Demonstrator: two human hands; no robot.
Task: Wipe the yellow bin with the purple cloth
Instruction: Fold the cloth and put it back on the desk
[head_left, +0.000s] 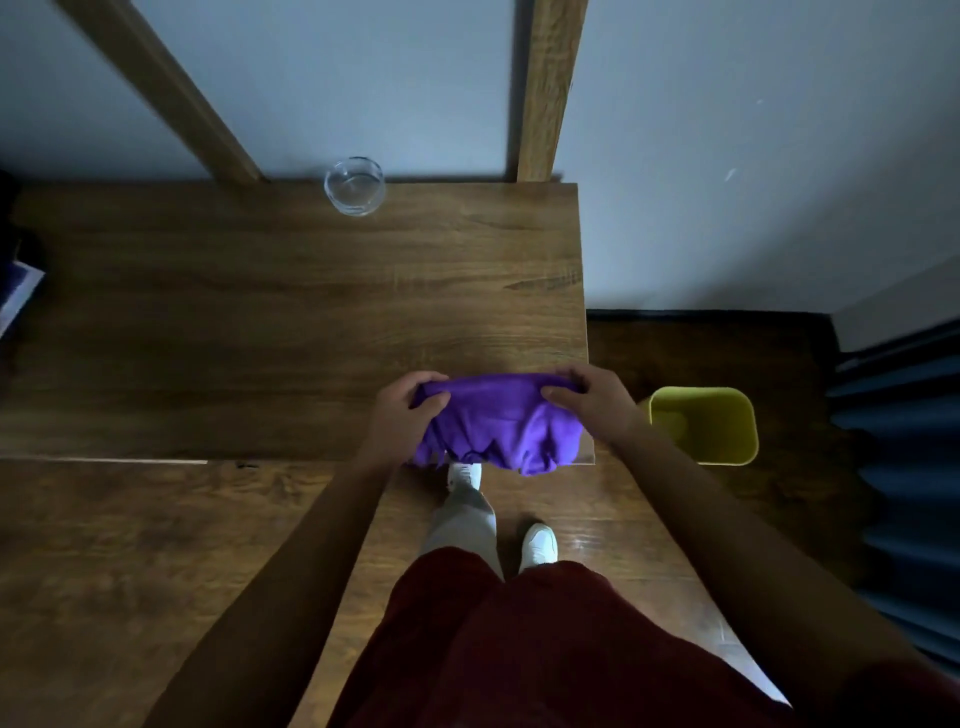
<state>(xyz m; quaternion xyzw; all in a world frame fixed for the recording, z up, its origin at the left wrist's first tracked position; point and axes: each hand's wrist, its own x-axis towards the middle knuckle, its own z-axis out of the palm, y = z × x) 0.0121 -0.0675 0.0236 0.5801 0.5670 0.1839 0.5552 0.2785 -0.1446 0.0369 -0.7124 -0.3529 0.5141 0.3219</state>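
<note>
gripping the purple cloth, left hand and right hand pinch its top corners; yellow bin sits at 3 o'clock.

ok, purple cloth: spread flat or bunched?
Bunched. The purple cloth hangs gathered and wrinkled between the left hand and right hand, each pinching a top corner over the wooden table edge.

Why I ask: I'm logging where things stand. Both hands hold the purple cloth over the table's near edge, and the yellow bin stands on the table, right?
Not quite. The head view shows the bin on the floor beside the table. Left hand and right hand do hold the cloth there.
</note>
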